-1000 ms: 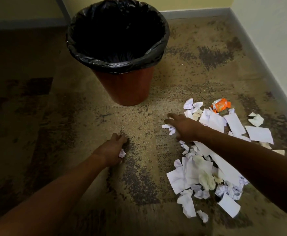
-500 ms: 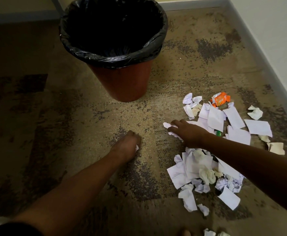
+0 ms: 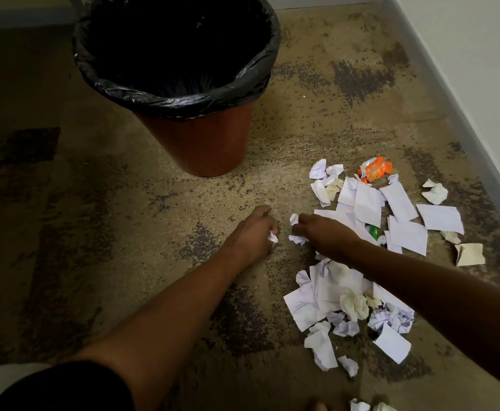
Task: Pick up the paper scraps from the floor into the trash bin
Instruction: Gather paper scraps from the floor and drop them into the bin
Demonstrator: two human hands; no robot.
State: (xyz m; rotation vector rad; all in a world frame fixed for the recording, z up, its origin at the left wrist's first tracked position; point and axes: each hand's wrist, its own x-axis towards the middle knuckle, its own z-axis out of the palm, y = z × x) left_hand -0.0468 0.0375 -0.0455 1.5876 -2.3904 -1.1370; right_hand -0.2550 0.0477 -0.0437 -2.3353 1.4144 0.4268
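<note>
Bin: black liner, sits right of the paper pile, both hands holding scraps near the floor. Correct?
Not quite. In the head view the bin sits left of the paper pile, farther from the camera. The rest holds: black liner, left hand and right hand each holding scraps near the floor.

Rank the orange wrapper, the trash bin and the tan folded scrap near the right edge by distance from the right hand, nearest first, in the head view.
From the right hand:
1. orange wrapper, beyond the hand, slightly right.
2. trash bin, ahead, to the left.
3. tan folded scrap, far right, near the wall.
</note>
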